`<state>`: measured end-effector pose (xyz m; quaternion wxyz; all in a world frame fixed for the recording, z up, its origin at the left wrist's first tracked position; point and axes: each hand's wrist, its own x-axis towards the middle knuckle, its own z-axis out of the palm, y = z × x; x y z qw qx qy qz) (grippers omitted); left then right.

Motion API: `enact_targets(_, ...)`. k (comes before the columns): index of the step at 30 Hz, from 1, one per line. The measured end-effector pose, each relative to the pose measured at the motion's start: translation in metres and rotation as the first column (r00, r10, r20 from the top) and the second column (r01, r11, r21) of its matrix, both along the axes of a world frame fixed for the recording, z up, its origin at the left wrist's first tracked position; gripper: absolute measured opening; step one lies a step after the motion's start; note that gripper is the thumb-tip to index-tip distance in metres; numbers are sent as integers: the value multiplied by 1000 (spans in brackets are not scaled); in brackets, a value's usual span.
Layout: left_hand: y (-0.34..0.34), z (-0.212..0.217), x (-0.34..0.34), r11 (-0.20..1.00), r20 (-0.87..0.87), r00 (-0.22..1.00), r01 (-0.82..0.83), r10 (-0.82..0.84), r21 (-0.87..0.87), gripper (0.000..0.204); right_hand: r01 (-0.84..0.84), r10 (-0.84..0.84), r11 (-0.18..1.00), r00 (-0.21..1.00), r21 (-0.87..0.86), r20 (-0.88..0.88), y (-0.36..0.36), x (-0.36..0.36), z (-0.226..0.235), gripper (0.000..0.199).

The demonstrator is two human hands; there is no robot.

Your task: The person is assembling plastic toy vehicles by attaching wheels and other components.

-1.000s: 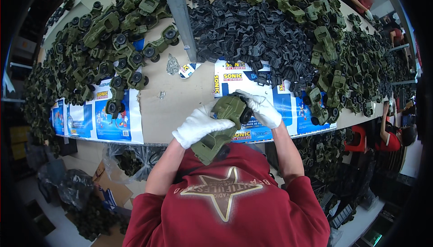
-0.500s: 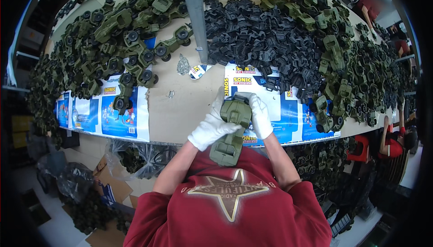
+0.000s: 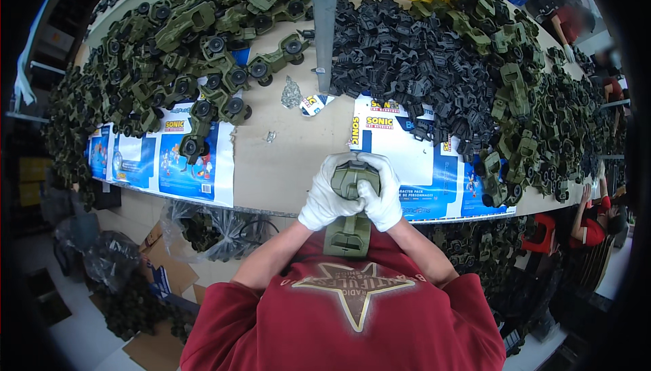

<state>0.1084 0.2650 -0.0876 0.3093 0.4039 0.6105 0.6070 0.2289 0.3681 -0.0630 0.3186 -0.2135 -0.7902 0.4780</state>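
Note:
Both my hands wear white gloves and hold an olive-green toy vehicle body [image 3: 350,233] close to my chest, over the table's front edge. My left hand [image 3: 327,194] wraps the left side of its far end. Round the right side of that same end is my right hand [image 3: 381,194], its thumb lying across the top. A black part [image 3: 356,164] shows at the far tip, between my fingers; much of it is hidden. The near end of the body rests against or just above my red shirt.
Olive toy vehicles with black wheels [image 3: 196,38] heap up on the left, wheelless-looking green bodies [image 3: 513,93] on the right. Black plastic parts [image 3: 407,52] pile between them. A grey metal post [image 3: 324,25] rises from the table. Printed cardboard sheets [image 3: 146,161] cover its front. Other people [image 3: 568,25] work at right.
My right thumb has come over the top of the toy body, and both hands have closed further round its far end. The view has shifted, so the table's contents appear further right.

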Motion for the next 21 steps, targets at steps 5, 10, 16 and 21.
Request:
enact_targets(5,10,11,-15,995,323,945,-8,40,-101,74,55,-83,783,996,-619,-16,-5,2,-26,58)
enact_targets(10,13,-27,-82,903,-338,880,-402,335,-153,67,104,152,-270,986,-957,65,8,34,-14,45)
enact_targets(16,-14,-42,-207,363,-791,471,-869,392,-337,88,-404,-429,457,680,-792,-594,167,86,62,57)
enact_targets(21,-27,-70,-237,468,-781,484,-837,395,-283,83,103,-574,723,640,-683,-511,230,115,67,57)
